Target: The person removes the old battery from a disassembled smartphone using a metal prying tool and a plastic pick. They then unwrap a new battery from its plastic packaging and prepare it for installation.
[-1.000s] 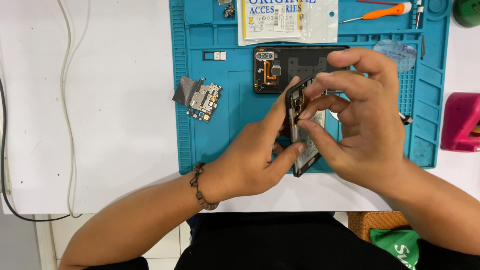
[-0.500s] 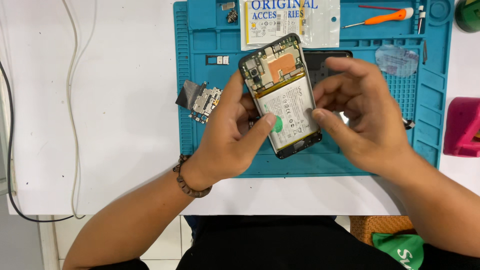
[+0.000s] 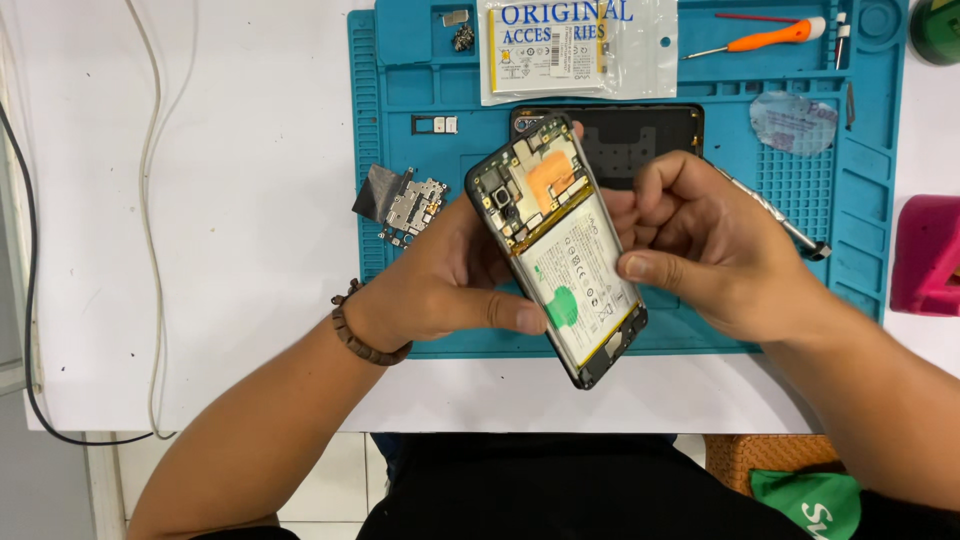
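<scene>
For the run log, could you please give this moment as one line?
left hand: holds opened phone | right hand: thumb on battery | under: blue mat

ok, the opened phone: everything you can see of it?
The phone has its back cover off, dark frame, insides facing the camera: white battery with a green sticker, orange patch and small boards above it. It is held tilted over the blue mat, top end away. Left hand grips its left edge; right hand its right.
</scene>
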